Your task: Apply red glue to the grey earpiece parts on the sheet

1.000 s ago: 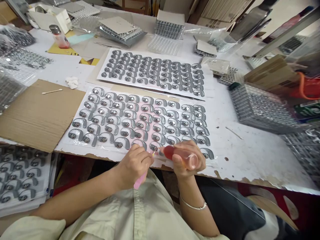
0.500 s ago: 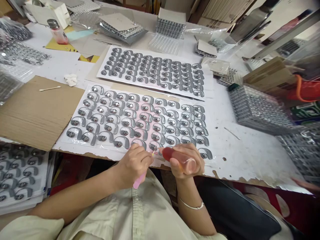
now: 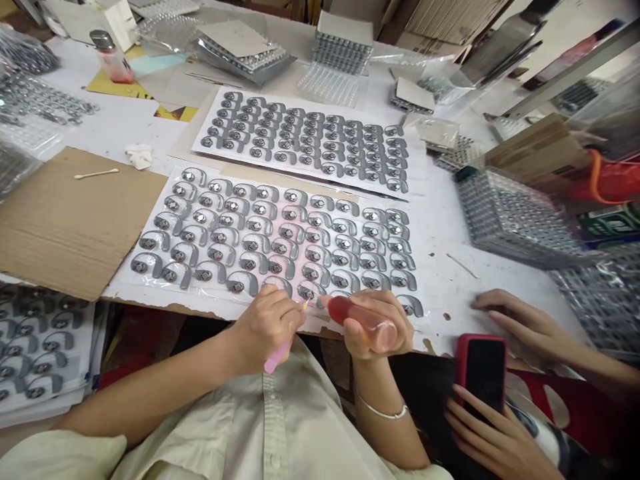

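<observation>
My left hand (image 3: 270, 320) is closed around a pink-handled tool (image 3: 277, 358) with a thin pale tip; its exact kind I cannot make out. The tip is close to a small metal-centred piece in the front row. In my right hand (image 3: 377, 327) I grip a clear squeeze bottle (image 3: 367, 323) of red liquid, tilted with its nozzle pointing left toward the same spot. Under both hands lies a white sheet (image 3: 260, 257) with rows of grey hook-shaped pieces, each with a shiny round centre. A pink tint shows in its middle columns.
Behind lies a second such sheet (image 3: 305, 140). Cardboard (image 3: 75, 220) with a cotton swab (image 3: 97, 173) is at left. At right, another person's hand (image 3: 520, 320) rests on the table edge, and their other hand holds a red-cased phone (image 3: 481, 373). Stacked trays (image 3: 515, 213) stand beyond.
Another person's hands and a phone have come into view at the lower right. My right hand with the bottle has shifted slightly right; my left hand is nearly still.
</observation>
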`<action>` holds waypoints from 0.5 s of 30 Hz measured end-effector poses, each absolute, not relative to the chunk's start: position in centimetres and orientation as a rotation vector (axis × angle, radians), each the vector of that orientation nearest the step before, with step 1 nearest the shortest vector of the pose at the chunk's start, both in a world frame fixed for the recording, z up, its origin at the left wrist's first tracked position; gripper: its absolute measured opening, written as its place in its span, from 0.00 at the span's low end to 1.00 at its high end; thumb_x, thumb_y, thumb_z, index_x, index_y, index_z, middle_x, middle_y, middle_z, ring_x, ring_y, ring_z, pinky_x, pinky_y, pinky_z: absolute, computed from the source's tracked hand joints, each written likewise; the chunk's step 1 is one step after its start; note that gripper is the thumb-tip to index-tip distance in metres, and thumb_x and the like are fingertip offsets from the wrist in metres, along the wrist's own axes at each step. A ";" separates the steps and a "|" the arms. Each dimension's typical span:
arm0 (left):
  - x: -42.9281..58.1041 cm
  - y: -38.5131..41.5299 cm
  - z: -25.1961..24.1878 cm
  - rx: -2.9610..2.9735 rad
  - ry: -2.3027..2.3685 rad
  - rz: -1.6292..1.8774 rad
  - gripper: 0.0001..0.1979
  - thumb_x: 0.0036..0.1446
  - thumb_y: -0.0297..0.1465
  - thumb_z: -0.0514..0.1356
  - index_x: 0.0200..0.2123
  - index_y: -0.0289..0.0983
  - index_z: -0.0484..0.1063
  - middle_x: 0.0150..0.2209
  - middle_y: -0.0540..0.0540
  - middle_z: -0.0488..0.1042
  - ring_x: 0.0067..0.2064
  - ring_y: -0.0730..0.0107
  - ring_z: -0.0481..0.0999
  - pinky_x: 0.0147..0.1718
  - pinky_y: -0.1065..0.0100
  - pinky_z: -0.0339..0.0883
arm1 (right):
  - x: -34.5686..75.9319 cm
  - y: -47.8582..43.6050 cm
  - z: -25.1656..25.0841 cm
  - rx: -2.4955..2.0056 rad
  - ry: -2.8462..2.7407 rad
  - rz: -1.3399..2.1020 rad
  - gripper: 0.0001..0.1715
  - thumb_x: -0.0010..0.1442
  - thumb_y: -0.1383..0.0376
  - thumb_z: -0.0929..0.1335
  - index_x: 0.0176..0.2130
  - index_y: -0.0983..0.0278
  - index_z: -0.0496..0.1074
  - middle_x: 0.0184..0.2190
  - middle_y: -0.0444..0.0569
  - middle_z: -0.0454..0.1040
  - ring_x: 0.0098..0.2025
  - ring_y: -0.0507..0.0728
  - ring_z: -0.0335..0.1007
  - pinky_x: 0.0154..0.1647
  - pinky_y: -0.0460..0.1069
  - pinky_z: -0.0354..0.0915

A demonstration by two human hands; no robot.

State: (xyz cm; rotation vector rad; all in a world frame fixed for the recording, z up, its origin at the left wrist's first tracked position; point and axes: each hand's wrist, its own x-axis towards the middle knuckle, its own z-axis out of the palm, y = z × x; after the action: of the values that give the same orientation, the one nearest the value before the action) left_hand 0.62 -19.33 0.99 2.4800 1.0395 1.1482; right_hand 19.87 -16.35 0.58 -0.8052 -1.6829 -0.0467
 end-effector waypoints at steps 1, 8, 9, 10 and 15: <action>0.6 -19.3 1.0 2.476 1.037 1.154 0.08 0.53 0.17 0.52 0.29 0.34 0.65 0.29 0.44 0.73 0.29 0.69 0.64 0.30 0.64 0.58 | 19.8 -16.4 0.6 -0.804 -1.687 -0.055 0.12 0.56 0.60 0.69 0.38 0.66 0.69 0.26 0.46 0.71 0.27 0.53 0.66 0.22 0.50 0.67; 0.4 -18.9 1.4 2.423 0.995 1.190 0.07 0.54 0.19 0.52 0.30 0.34 0.65 0.28 0.45 0.74 0.30 0.69 0.68 0.30 0.65 0.59 | 19.8 -17.0 0.7 -0.742 -1.607 -0.136 0.15 0.57 0.60 0.68 0.41 0.67 0.69 0.27 0.46 0.70 0.26 0.52 0.65 0.20 0.49 0.66; 0.3 -18.9 1.5 2.421 0.998 1.195 0.07 0.55 0.18 0.52 0.30 0.34 0.65 0.28 0.45 0.74 0.30 0.69 0.69 0.30 0.65 0.59 | 19.9 -17.1 0.7 -0.739 -1.600 -0.143 0.15 0.57 0.60 0.68 0.42 0.67 0.69 0.27 0.46 0.70 0.26 0.52 0.64 0.20 0.49 0.66; 0.3 -18.8 1.5 2.422 0.998 1.202 0.07 0.55 0.18 0.52 0.30 0.35 0.65 0.28 0.45 0.74 0.30 0.69 0.69 0.30 0.65 0.59 | 19.8 -17.1 0.7 -0.742 -1.603 -0.150 0.15 0.57 0.61 0.68 0.43 0.67 0.68 0.27 0.46 0.70 0.26 0.52 0.64 0.20 0.49 0.65; 0.3 -18.8 1.5 2.425 0.987 1.222 0.07 0.54 0.18 0.52 0.31 0.35 0.66 0.28 0.45 0.74 0.30 0.69 0.68 0.30 0.65 0.59 | 19.3 -16.7 0.0 -0.785 -1.629 -0.132 0.11 0.57 0.60 0.68 0.37 0.66 0.67 0.27 0.46 0.70 0.28 0.53 0.66 0.21 0.49 0.66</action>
State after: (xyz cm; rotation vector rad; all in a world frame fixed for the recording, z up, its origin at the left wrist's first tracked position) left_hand 0.33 -18.78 1.47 2.4246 0.9874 1.2218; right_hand 19.28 -16.72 0.00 -0.7851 -1.6292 -0.1316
